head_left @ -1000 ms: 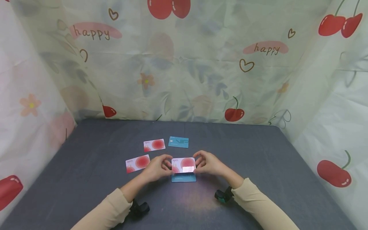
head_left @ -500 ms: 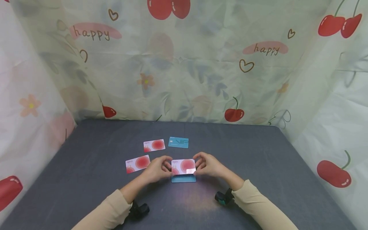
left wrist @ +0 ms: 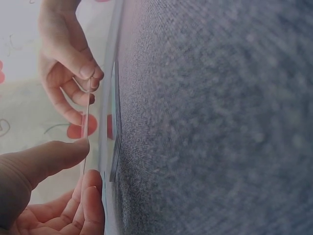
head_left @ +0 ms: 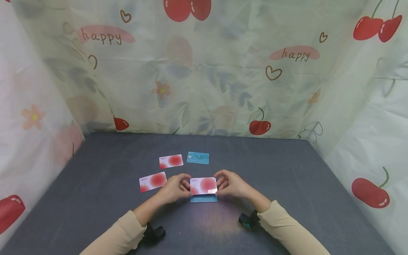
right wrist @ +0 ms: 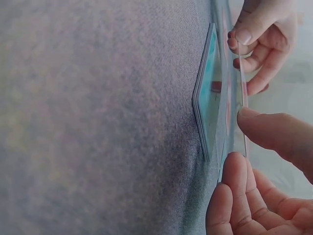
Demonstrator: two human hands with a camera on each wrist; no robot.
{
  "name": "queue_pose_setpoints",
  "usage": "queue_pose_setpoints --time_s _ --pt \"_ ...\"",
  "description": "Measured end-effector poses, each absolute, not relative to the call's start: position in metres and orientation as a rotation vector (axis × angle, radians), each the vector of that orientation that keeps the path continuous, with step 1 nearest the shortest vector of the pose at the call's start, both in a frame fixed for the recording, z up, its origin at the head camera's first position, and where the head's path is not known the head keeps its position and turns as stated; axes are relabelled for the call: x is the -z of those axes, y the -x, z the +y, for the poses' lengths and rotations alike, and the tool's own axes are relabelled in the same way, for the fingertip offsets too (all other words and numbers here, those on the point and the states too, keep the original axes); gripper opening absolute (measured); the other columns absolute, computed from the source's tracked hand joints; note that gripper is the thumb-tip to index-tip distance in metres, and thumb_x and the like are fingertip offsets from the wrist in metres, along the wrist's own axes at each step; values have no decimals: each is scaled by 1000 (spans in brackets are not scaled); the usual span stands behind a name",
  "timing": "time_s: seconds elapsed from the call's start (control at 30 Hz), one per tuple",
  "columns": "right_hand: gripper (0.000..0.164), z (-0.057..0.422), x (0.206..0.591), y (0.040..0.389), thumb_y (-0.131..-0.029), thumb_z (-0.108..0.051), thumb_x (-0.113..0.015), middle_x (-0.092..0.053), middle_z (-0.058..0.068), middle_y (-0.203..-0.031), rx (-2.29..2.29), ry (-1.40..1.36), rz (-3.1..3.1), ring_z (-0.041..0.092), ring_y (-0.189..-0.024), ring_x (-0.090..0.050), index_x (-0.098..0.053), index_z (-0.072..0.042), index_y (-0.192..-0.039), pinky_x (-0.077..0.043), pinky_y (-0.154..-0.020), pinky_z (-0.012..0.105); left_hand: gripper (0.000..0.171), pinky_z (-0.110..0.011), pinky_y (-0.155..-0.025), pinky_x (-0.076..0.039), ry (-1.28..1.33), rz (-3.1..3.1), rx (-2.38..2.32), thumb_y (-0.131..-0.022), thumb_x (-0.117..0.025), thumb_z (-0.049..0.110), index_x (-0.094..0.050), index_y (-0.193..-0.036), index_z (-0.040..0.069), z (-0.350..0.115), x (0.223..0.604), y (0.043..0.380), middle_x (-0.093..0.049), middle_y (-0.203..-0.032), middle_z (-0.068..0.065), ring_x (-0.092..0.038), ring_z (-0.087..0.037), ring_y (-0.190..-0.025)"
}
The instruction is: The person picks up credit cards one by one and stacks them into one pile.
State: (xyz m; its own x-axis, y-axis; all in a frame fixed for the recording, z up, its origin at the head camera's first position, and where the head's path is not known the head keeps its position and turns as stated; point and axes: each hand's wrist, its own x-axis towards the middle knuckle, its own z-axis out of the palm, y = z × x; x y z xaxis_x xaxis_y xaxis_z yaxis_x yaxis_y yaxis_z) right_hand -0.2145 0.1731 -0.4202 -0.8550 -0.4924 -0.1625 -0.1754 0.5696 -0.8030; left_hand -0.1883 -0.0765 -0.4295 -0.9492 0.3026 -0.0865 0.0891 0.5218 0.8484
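In the head view, a pink-and-white card (head_left: 203, 186) with a red circle is held level between both hands. My left hand (head_left: 173, 186) pinches its left end and my right hand (head_left: 232, 183) its right end, thumbs over the near corners. Under it lies a blue card (head_left: 204, 199), whose near strip shows while the rest is hidden. From the right wrist view, the blue card tops a neat stack of cards (right wrist: 199, 98) on the table. A gap shows between this stack and the held card (right wrist: 245, 127), seen edge-on.
Left of the hands lies a pink-and-white card (head_left: 153, 181), close to the left wrist. Farther back are another pink-and-white card (head_left: 171, 161) and a blue VIP card (head_left: 198, 158). The dark grey table (head_left: 271, 163) meets a cherry-print curtain (head_left: 204, 88) behind.
Both hands have brought the held card slightly down and toward the person, so it covers more of the blue card. The other cards have stayed put.
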Motion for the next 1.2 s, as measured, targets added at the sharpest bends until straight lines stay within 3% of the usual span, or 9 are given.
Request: queue_pose_setpoints --time_s 1.2 --pt "50 175 426 206 -75 -9 -76 -60 11 -92 1169 598 2418 13 -75 -58 -51 1 -117 -51 -68 19 51 -22 -65 -53 -421 2591 -1285 -72 -78 10 -57 -117 -2 -75 430 181 -60 -87 -8 -56 -10 -68"
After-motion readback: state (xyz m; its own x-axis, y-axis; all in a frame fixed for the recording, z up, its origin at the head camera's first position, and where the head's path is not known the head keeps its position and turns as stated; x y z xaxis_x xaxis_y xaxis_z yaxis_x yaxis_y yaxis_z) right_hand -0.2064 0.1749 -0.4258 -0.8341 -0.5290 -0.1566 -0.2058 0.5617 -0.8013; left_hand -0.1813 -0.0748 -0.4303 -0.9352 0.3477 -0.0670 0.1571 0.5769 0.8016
